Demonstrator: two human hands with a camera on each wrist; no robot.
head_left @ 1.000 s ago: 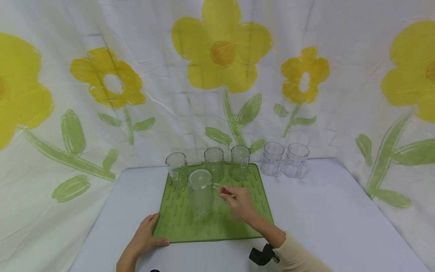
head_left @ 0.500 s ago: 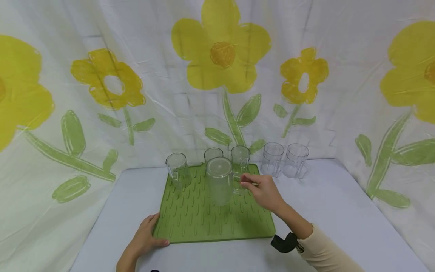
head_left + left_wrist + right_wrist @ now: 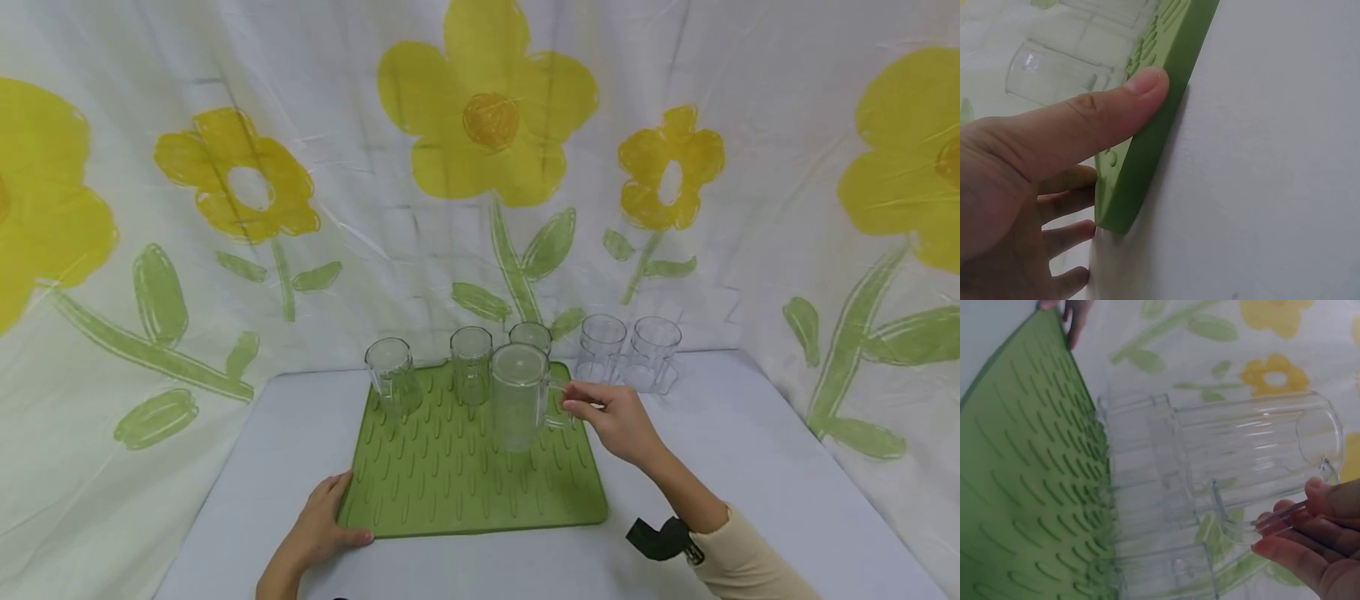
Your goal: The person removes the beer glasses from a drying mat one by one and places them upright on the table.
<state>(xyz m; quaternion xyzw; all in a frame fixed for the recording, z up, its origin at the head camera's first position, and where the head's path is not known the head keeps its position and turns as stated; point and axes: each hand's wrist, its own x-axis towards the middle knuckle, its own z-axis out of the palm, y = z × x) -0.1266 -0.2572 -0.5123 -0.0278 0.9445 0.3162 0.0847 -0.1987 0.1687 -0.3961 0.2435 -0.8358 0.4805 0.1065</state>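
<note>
My right hand (image 3: 618,421) pinches the handle (image 3: 1272,522) of a clear glass mug (image 3: 517,404) between thumb and fingers. The mug hangs base up over the right half of a green ribbed drying mat (image 3: 427,492); its mouth faces the mat, apart from it as seen in the right wrist view. At the mat's front left corner rests my left hand (image 3: 315,525). Its thumb (image 3: 1116,106) lies across the front edge and its fingertips touch the side edge. Along the mat's back stand a left glass mug (image 3: 392,375), a middle one and a right one, the last partly hidden behind the held mug.
Two more clear glass mugs, a nearer one (image 3: 600,346) and one farther right (image 3: 655,350), stand on the white table (image 3: 750,483) right of the mat. A flowered curtain (image 3: 337,208) hangs close behind the mugs.
My right hand has carried the inverted mug rightward over the mat, from left of the middle toward the back right mug. The left hand has stayed at the mat's corner.
</note>
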